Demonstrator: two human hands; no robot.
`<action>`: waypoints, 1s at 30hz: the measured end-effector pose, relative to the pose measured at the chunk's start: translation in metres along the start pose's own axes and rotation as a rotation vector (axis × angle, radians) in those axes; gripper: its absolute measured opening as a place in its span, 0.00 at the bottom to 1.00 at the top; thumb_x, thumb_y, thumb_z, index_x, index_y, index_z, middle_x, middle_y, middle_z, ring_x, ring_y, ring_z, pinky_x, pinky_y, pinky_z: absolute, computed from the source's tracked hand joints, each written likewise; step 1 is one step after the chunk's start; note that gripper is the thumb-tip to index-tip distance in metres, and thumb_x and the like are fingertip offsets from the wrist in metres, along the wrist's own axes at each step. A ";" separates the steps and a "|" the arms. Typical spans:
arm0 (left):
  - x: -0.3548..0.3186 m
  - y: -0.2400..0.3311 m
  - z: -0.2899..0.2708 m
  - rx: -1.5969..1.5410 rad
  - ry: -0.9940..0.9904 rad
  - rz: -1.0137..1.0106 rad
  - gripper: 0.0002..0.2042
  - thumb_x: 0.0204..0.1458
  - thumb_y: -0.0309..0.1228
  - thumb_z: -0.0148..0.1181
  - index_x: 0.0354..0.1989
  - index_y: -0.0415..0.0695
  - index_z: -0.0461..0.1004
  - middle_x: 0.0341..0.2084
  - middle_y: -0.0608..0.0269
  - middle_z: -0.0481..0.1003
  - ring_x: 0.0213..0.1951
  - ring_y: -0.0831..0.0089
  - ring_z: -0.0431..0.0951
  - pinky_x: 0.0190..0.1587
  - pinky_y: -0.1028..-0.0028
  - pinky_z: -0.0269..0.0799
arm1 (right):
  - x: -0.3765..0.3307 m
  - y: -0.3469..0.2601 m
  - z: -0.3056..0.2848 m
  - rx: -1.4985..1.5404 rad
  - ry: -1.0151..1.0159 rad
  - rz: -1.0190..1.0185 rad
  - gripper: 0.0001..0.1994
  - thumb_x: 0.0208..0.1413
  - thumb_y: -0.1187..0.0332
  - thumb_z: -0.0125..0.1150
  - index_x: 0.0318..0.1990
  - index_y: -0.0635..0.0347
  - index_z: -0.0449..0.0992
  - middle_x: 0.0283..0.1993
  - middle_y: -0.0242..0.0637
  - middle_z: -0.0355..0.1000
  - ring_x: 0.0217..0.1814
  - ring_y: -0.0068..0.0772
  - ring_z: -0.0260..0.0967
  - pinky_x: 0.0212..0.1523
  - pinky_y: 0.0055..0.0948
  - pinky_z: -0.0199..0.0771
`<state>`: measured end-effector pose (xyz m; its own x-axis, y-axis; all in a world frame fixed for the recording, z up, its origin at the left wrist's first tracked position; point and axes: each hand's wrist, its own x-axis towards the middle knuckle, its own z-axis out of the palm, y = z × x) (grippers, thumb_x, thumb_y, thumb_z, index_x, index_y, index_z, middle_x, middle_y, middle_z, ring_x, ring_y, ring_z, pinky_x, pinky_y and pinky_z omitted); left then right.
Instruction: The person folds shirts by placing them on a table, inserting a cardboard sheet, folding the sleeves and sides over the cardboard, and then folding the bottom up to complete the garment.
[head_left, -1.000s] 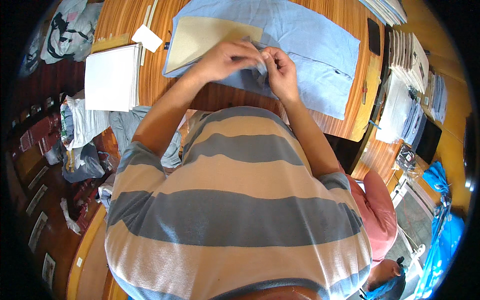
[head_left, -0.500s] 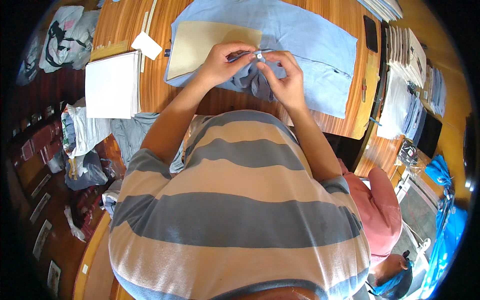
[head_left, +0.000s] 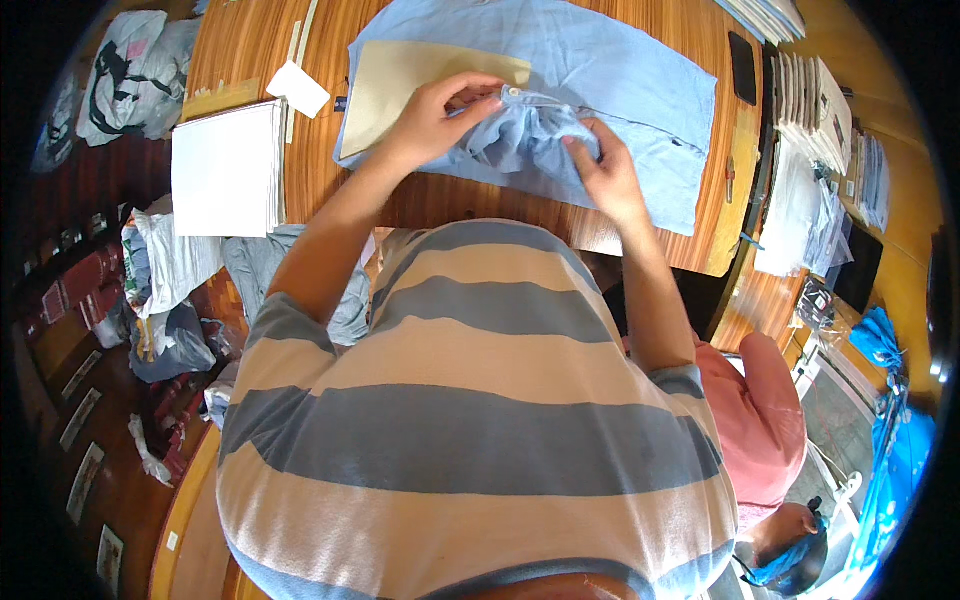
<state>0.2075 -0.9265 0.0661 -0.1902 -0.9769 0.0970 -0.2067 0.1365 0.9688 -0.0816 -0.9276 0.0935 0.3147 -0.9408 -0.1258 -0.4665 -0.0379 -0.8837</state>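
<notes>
Black phone point(head_left: 742, 68) and slim tool point(head_left: 730, 184) along right edge of table point(head_left: 245, 45), white paper stack point(head_left: 225, 170) at near left corner.

A head-worn fisheye looks down closely over torso point(head_left: 480, 440) and table point(head_left: 240, 45).

Tabletop point(head_left: 240, 50) bright, left side dim; straight edges bent, corners black.

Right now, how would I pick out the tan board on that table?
Find the wooden table, then the light blue cloth spread across it. On the cloth's left part, by the left hand, lies the board. Its flat tan face sets it apart from the blue cloth and the nearby white paper stack.
</notes>
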 end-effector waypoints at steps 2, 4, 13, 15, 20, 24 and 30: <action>-0.013 -0.004 -0.029 0.229 -0.069 0.068 0.32 0.54 0.37 0.76 0.68 0.44 0.72 0.57 0.55 0.81 0.59 0.63 0.80 0.63 0.63 0.74 | 0.020 -0.015 -0.015 -0.092 -0.036 0.039 0.14 0.68 0.64 0.65 0.54 0.63 0.78 0.36 0.46 0.79 0.34 0.36 0.75 0.39 0.34 0.76; -0.030 -0.011 -0.066 0.581 -0.169 0.164 0.46 0.46 0.42 0.80 0.74 0.45 0.64 0.67 0.53 0.72 0.69 0.56 0.70 0.71 0.56 0.65 | 0.051 -0.026 -0.030 -0.211 -0.065 -0.084 0.15 0.68 0.62 0.64 0.54 0.62 0.77 0.36 0.48 0.79 0.33 0.40 0.76 0.39 0.38 0.77; -0.094 -0.027 -0.127 0.857 -0.274 0.005 0.50 0.52 0.45 0.73 0.81 0.44 0.50 0.80 0.59 0.55 0.80 0.57 0.52 0.82 0.49 0.41 | 0.285 -0.119 0.000 -0.816 -0.365 -0.598 0.13 0.56 0.71 0.63 0.49 0.61 0.84 0.50 0.52 0.82 0.52 0.50 0.80 0.52 0.44 0.80; -0.086 -0.032 -0.123 0.849 -0.255 0.009 0.46 0.58 0.42 0.69 0.81 0.44 0.49 0.79 0.59 0.56 0.80 0.57 0.53 0.81 0.48 0.41 | 0.333 -0.121 0.005 -1.046 -0.337 -0.604 0.13 0.55 0.71 0.64 0.48 0.60 0.85 0.50 0.52 0.82 0.51 0.50 0.80 0.52 0.45 0.80; -0.079 -0.044 -0.119 0.800 -0.203 -0.012 0.39 0.68 0.29 0.55 0.81 0.43 0.39 0.77 0.63 0.61 0.77 0.62 0.59 0.81 0.52 0.47 | 0.387 -0.116 0.019 -1.179 -0.289 -0.528 0.17 0.52 0.71 0.66 0.51 0.56 0.84 0.51 0.55 0.82 0.51 0.48 0.81 0.53 0.45 0.81; -0.097 -0.055 -0.121 0.747 -0.112 -0.076 0.36 0.67 0.25 0.54 0.81 0.43 0.45 0.74 0.61 0.65 0.74 0.60 0.64 0.80 0.54 0.50 | 0.277 -0.168 -0.004 -0.940 -0.272 -0.805 0.17 0.53 0.72 0.66 0.52 0.58 0.80 0.48 0.51 0.79 0.48 0.47 0.78 0.52 0.44 0.79; -0.092 -0.067 -0.116 0.767 -0.115 -0.059 0.34 0.64 0.22 0.53 0.79 0.44 0.53 0.76 0.56 0.62 0.77 0.61 0.61 0.80 0.54 0.50 | 0.124 -0.069 -0.098 -1.040 -0.113 -1.085 0.12 0.48 0.70 0.64 0.42 0.52 0.77 0.48 0.35 0.74 0.54 0.40 0.73 0.51 0.40 0.75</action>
<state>0.3503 -0.8643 0.0190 -0.2477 -0.9687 -0.0146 -0.8180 0.2010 0.5390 -0.0917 -1.0746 0.1832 0.9194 -0.2719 0.2843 -0.3181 -0.9390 0.1305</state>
